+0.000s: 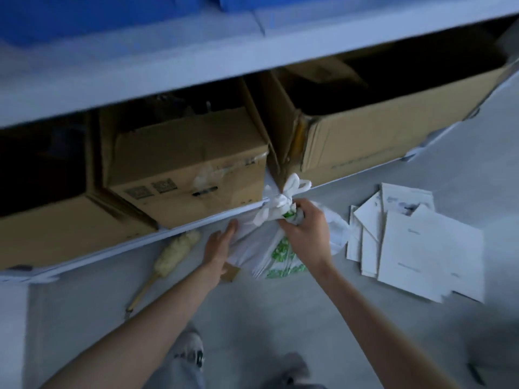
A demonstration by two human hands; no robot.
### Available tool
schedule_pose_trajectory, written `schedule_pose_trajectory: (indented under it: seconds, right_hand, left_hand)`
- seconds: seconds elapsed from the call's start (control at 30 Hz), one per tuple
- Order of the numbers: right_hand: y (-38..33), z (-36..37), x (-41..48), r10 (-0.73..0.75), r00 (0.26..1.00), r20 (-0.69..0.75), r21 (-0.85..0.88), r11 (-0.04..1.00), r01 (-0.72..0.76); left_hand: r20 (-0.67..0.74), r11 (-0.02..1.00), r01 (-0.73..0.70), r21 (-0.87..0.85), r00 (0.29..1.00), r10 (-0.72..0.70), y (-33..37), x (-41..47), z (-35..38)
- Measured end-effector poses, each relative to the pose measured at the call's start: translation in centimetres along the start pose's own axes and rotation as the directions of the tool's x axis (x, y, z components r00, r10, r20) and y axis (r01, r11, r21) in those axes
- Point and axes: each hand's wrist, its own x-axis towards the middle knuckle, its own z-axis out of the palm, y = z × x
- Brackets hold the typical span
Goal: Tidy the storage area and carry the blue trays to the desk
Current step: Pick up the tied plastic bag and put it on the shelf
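Observation:
A white plastic bag point(261, 248) with green print hangs in front of the lower shelf edge, its top tied in a knot point(283, 197). My right hand point(306, 228) grips the bag just below the knot. Straight-fingered, my left hand point(217, 249) touches the bag's left side. Blue trays point(70, 15) sit blurred on the upper shelf at the top left of the view.
Cardboard boxes point(185, 164) fill the lower white shelf point(112, 242), a large open one point(379, 136) at right. On the grey floor lie a pale duster point(174, 254) with a wooden handle at left and a pile of white papers point(415, 242) at right. My shoes show at the bottom.

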Motion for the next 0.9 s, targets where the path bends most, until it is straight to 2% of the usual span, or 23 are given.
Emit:
schedule_pose_trajectory:
  seconds: [0.07, 0.13, 0.3, 0.43, 0.53, 0.67, 0.8, 0.9]
  right_hand:
    - [-6.9, -2.9, -2.4, -0.026, 0.999, 0.046, 0.069, 0.997, 0.023]
    - [-13.3, -4.5, -4.8, -0.025, 0.994, 0.106, 0.095, 0.995, 0.015]
    - [-26.7, -5.0, -9.7, -0.088, 0.964, 0.252, 0.091, 0.994, 0.067]
    - [-36.1, -2.1, -12.3, -0.193, 0.914, 0.356, 0.107, 0.980, 0.165]
    - [-42.3, 1.7, -13.8, -0.243, 0.885, 0.397, 0.157, 0.968, 0.196]
    - [-49.5, 7.7, -15.2, -0.288, 0.868, 0.405, 0.208, 0.953, 0.219]
    - [-55.7, 13.2, -15.1, -0.308, 0.880, 0.361, 0.224, 0.945, 0.239]
    - [-59.1, 16.6, -13.6, -0.289, 0.890, 0.352, 0.232, 0.948, 0.217]
  left_hand:
    - [0.095, 0.983, 0.055, -0.178, 0.995, -0.039, 2.6, -7.5, -2.4]
    - [0.135, 0.964, 0.067, -0.257, 0.990, -0.032, 4.6, -13.5, -5.3]
    - [0.009, 0.963, 0.012, -0.269, 1.000, -0.010, 6.7, -22.5, -14.3]
    - [-0.192, 0.936, -0.154, -0.318, 0.977, 0.096, 10.5, -30.8, -21.9]
    - [-0.282, 0.905, -0.293, -0.310, 0.937, 0.207, 13.1, -32.9, -28.5]
    - [-0.326, 0.839, -0.389, -0.381, 0.905, 0.273, 17.3, -34.0, -36.8]
    - [-0.345, 0.800, -0.437, -0.411, 0.887, 0.308, 21.4, -30.9, -45.1]
    - [-0.339, 0.811, -0.435, -0.392, 0.888, 0.312, 25.0, -29.3, -49.0]
